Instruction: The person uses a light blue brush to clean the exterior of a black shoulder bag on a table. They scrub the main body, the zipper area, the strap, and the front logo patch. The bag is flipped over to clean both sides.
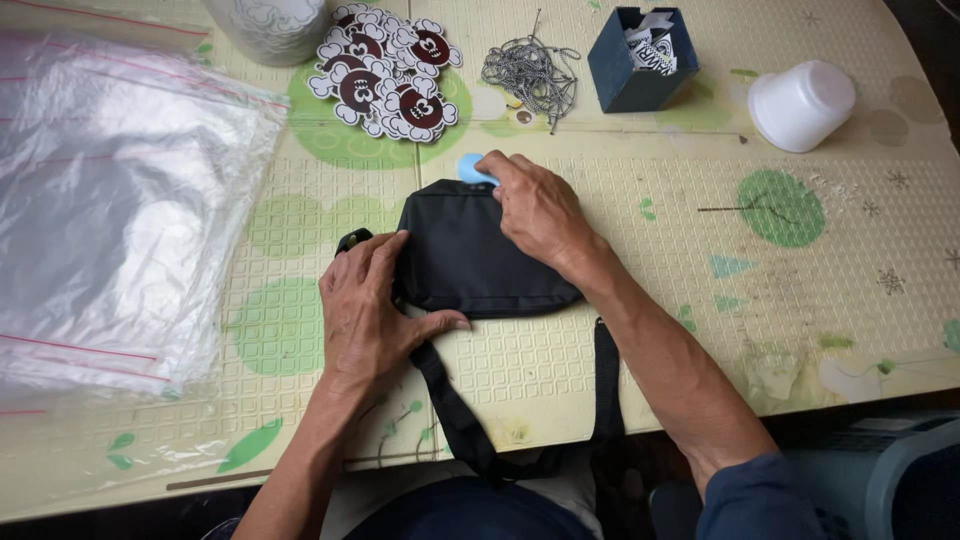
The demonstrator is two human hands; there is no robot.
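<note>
Black strap (462,415), looped over the near table (800,300) edge toward the person's lap and running up to the bag. Left hand (372,310), flat on the bag's left end, fingers together and pointing away, thumb spread along the lower edge. Black bag (475,262), small, soft, roughly rectangular fabric pouch with rounded corners, lying flat on the table's patterned cream-and-green mat, near its middle. Right hand (538,212), resting on the bag's upper right corner, fingers close together and curled down over the top edge, pressing there; whether they pinch anything cannot be told. Light blue tag (472,169), just beyond the bag, partly under those fingertips. Clear plastic bags (120,200), stacked at the left. Farther back: cloud-edged maroon stickers (385,72), tangled metal ball chains (530,72), dark blue box (640,60) holding paper pieces, overturned white cup (800,105).
</note>
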